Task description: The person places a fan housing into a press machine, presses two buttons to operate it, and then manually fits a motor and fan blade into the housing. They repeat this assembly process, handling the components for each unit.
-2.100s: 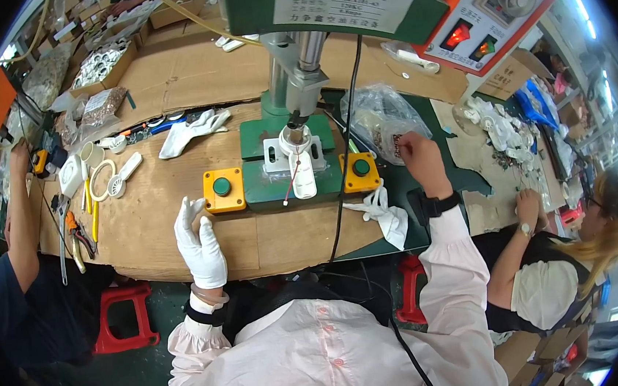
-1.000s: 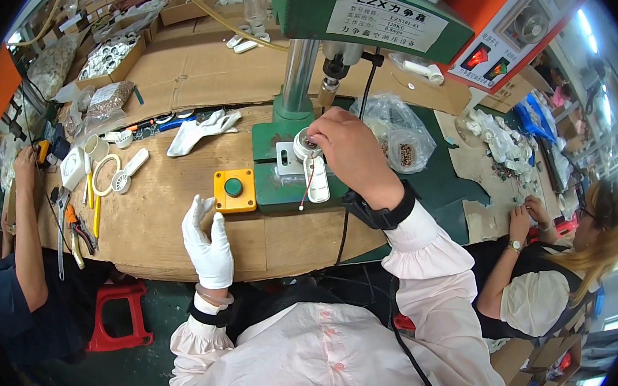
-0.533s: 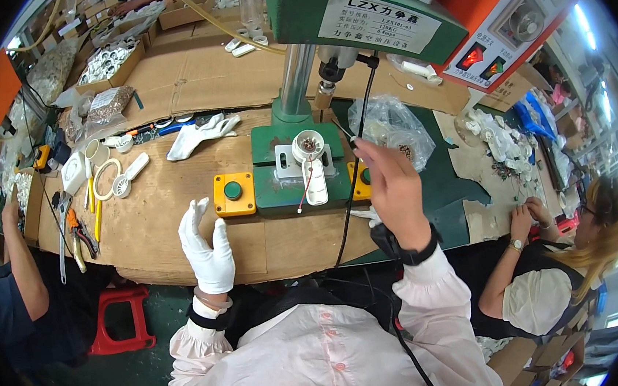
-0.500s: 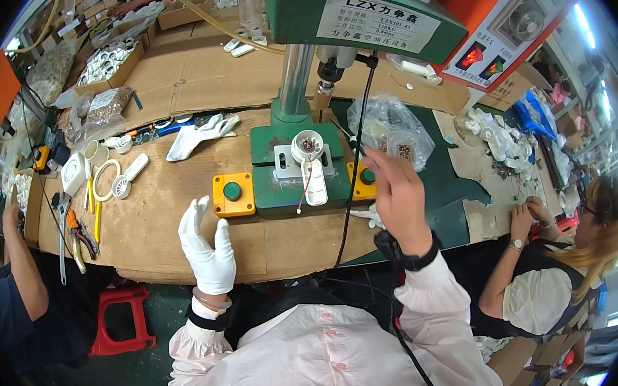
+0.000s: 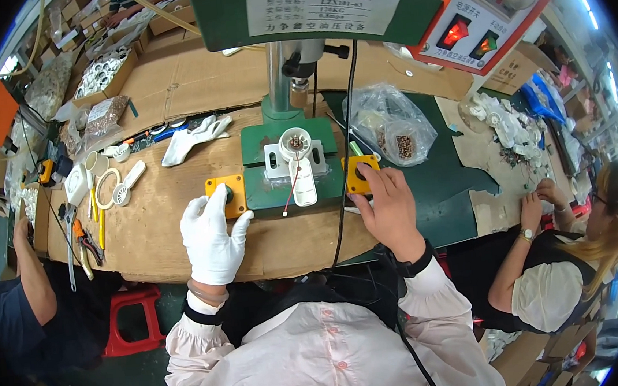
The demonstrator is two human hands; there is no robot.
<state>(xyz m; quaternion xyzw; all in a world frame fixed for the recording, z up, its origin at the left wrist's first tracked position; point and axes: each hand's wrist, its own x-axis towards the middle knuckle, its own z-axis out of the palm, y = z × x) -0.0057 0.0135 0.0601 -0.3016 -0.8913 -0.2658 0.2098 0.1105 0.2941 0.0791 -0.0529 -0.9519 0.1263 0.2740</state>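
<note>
My left hand (image 5: 214,242), in a white glove, reaches the left yellow button box (image 5: 239,203). Its index finger rests on the green button (image 5: 229,193), with the thumb held apart. My bare right hand (image 5: 393,211) has fingertips on top of the right yellow button box (image 5: 353,179), covering most of its button; the thumb lies near the box's lower edge. Between the boxes, a white plastic part (image 5: 303,185) with a round cup and a handle sits in the metal fixture (image 5: 273,164) on the green press base (image 5: 259,190). Small copper-coloured pieces and a red wire show at its cup.
The press column (image 5: 278,78) rises behind the fixture, and a black cable (image 5: 347,212) hangs before the right box. A white glove (image 5: 188,143), white rings and pliers (image 5: 87,242) lie left. Right is a plastic bag (image 5: 391,123) of copper-coloured parts. Co-workers sit on both sides.
My left hand has moved up and right onto the left button. My right hand has come down onto the right button box. The view has shifted slightly.
</note>
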